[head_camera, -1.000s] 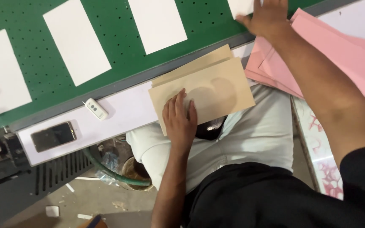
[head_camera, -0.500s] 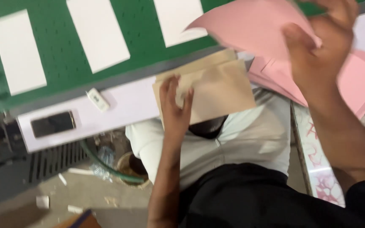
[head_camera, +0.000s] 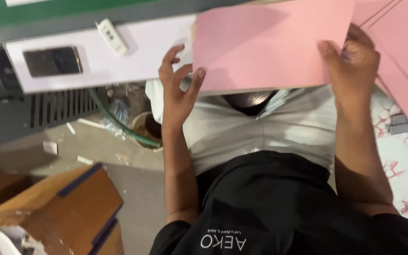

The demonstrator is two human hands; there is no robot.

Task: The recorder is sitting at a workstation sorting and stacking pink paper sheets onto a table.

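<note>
A large pink sheet [head_camera: 270, 45] lies flat over my lap and the edge of the white table ledge [head_camera: 142, 61]. My right hand [head_camera: 352, 61] grips its right edge, thumb on top. My left hand [head_camera: 178, 87] touches the sheet's lower left corner with spread fingers, thumb against the edge. The tan sheets seen earlier are hidden under the pink sheet.
More pink sheets [head_camera: 397, 61] are stacked at the right. A dark phone [head_camera: 53, 60] and a small white remote [head_camera: 112, 36] rest on the ledge. A green hose [head_camera: 119, 125] and scraps lie on the floor; brown cardboard boxes [head_camera: 67, 208] stand at lower left.
My right hand has brought the pink sheet down from the stack and laid it over the tan sheets. My left hand has shifted from the tan sheets to the pink sheet's corner. The view tilted down.
</note>
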